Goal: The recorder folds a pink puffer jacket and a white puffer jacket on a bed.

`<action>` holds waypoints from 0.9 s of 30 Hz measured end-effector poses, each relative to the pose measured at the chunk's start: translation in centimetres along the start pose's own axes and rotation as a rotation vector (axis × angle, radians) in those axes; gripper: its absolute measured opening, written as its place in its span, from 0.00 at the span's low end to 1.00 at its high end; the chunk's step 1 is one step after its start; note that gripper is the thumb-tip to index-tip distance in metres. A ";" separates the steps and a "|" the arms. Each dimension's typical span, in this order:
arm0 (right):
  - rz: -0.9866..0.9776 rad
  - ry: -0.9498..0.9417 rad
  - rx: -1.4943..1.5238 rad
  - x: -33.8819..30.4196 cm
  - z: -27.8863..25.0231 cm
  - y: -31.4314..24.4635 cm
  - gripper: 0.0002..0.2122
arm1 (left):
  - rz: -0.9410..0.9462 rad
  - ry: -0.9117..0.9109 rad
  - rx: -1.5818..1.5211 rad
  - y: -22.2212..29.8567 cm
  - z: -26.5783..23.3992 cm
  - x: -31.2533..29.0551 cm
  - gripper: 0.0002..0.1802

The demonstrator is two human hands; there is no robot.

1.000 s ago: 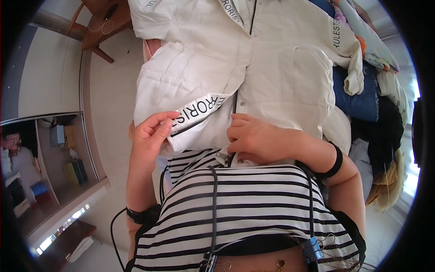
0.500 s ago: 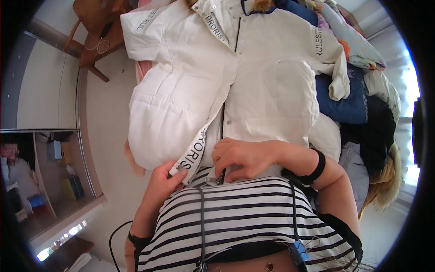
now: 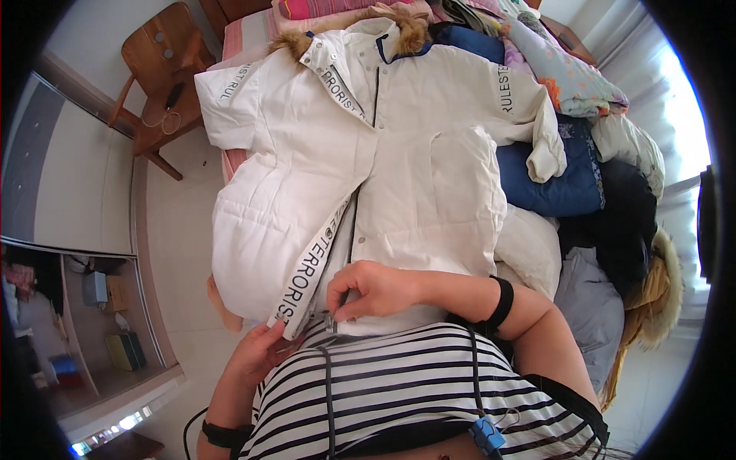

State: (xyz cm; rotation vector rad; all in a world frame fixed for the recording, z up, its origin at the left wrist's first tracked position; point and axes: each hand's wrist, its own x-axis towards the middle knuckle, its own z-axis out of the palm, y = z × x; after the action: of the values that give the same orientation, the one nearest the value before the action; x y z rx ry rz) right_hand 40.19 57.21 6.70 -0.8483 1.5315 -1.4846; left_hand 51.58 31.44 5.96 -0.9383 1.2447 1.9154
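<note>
A long white padded jacket (image 3: 418,195) with a brown fur-trimmed collar lies front side up on the bed, its front partly parted. At its hem, my left hand (image 3: 261,350) pinches the lower end of the white placket strip (image 3: 308,264), which carries dark lettering. My right hand (image 3: 373,290) is closed at the bottom of the dark zipper (image 3: 353,226), thumb against the fingers. A small metallic piece (image 3: 330,323) shows just below the right thumb. What exactly lies between the right fingertips is partly hidden.
Folded clothes and quilts, among them a blue garment (image 3: 548,180) and a fur-edged brown coat (image 3: 644,307), pile up on the right. A wooden chair (image 3: 157,57) stands at the far left. Along the left is an open cabinet (image 3: 100,330) with boxes inside.
The view has shifted, so more of the bed and collar shows. My right hand has lifted slightly off the hem, uncovering the metallic piece. My left hand still pinches the placket end.
</note>
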 end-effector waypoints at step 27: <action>-0.356 0.094 -0.261 -0.4 1.6 0.4 0.04 | 0.383 -0.011 0.018 3.1 7.8 1.8 0.15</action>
State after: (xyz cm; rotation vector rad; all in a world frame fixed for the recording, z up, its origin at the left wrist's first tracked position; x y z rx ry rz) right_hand 41.85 56.88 6.39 -1.2728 1.7359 -1.6125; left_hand 46.42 37.96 8.14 -0.7153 1.5178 2.1892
